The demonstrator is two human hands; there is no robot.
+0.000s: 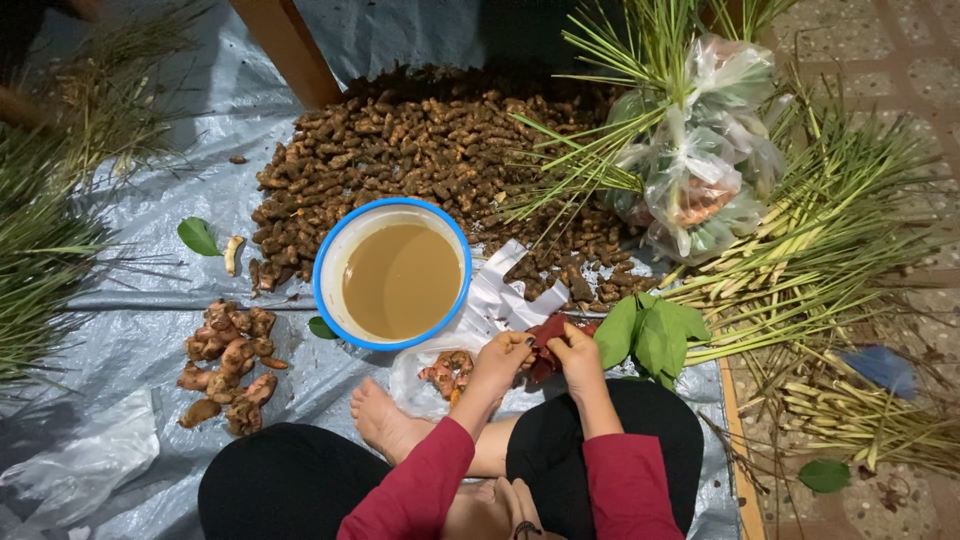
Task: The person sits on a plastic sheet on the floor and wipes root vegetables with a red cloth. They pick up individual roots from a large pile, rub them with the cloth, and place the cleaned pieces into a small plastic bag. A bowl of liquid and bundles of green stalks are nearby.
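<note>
while the person sits cross-legged on a grey tarp (pixel 150 300), the head view shows both hands meeting just past the knees: the left hand (pixel 497 362) and right hand (pixel 578 355) each pinch a dark red leaf (pixel 548 335) from opposite edges, fingers curled closed on it, likely so it stays taut and close to the eyes for sorting or tearing. directly under the hands lies a thin clear bag (pixel 440 375) with a few orange root pieces in it, near enough to catch whatever drops. a blue-rimmed basin (pixel 392 275) of murky brown water sits just ahead, within easy reach. behind it spreads a big turmeric heap (pixel 420 150); 1 small ginger pile (pixel 230 365) rests apart to the left, seemingly kept separate by kind. green leaves (pixel 650 335) lie just right of the hands, touching the lemongrass stalks (pixel 810 260), with tied plastic bags (pixel 700 170) on top of the stalks farther back. 1 bare foot (pixel 385 420) pokes out beside the bag.
</note>
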